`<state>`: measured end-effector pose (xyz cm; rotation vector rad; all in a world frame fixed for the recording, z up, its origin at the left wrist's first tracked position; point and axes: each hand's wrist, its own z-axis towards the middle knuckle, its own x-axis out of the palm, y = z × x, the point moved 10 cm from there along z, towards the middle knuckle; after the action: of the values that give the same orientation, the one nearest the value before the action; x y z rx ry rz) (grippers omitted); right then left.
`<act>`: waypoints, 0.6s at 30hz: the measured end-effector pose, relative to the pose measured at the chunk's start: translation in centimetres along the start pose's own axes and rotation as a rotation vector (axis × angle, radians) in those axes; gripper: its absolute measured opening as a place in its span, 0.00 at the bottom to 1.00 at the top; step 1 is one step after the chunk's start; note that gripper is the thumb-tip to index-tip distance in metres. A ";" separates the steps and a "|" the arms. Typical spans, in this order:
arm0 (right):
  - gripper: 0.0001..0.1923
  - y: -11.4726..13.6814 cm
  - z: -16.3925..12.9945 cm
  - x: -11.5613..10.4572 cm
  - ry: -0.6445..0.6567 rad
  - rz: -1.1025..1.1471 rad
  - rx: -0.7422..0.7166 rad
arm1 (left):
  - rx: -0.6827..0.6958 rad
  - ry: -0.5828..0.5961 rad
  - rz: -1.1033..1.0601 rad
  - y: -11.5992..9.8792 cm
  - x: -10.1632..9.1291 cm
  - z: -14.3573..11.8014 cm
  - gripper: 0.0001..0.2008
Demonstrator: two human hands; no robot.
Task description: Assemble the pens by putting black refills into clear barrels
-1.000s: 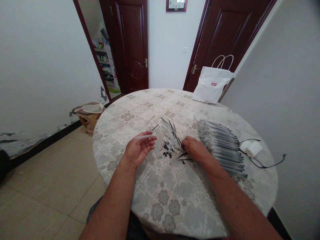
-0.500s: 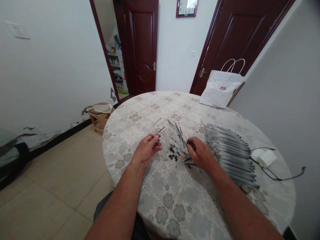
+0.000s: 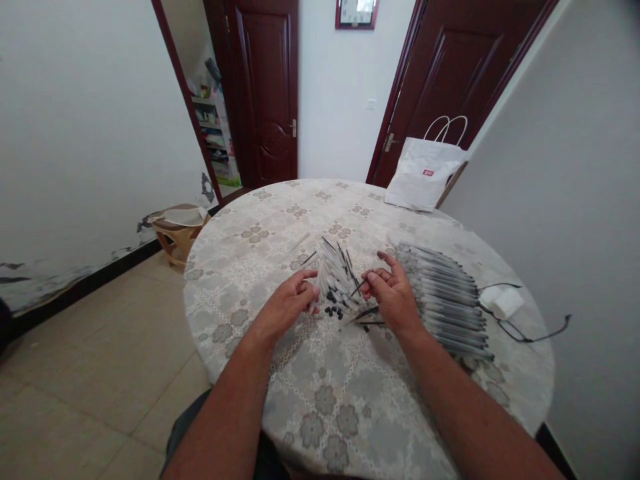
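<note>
My right hand point(image 3: 393, 293) pinches a thin black pen refill point(image 3: 356, 289) between thumb and fingertips, its free end slanting down to the left. My left hand point(image 3: 290, 300) is closed, with a pale translucent pen barrel point(image 3: 313, 307) partly hidden in its fingers. Between the hands lies a pile of whitish pen barrels point(image 3: 338, 277) mixed with dark refills. Several small black plugs point(image 3: 334, 312) sit at its near side. Beside my right hand, a long row of pens point(image 3: 447, 303), translucent with dark ends, lies side by side.
The round table point(image 3: 345, 380) wears a flowered cloth. Glasses point(image 3: 520, 337) and a white tissue wad point(image 3: 505, 302) lie at the right. A white paper bag point(image 3: 425, 175) stands at the far edge. A low stool point(image 3: 177, 230) is on the floor at left.
My right hand has lifted and turned, bringing the black refill into sight. My left fingers have curled downward toward the pile. The whole view has shifted slightly to the right.
</note>
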<state>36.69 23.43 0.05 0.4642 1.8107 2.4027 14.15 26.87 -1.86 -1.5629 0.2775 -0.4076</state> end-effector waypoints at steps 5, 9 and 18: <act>0.22 -0.6 0.9 -2.3 -0.145 0.163 -0.018 | 0.001 0.050 0.136 -0.8 0.4 -0.5 0.13; 0.21 0.4 1.0 -3.0 -0.196 0.213 -0.065 | -0.027 0.027 0.198 -0.6 0.0 -0.4 0.14; 0.20 1.5 0.9 -3.2 -0.214 0.233 -0.111 | -0.022 0.027 0.211 -0.2 0.0 -0.2 0.15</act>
<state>40.17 23.00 1.10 0.9274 1.6029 2.4673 14.05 26.67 -1.61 -1.5325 0.4642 -0.2610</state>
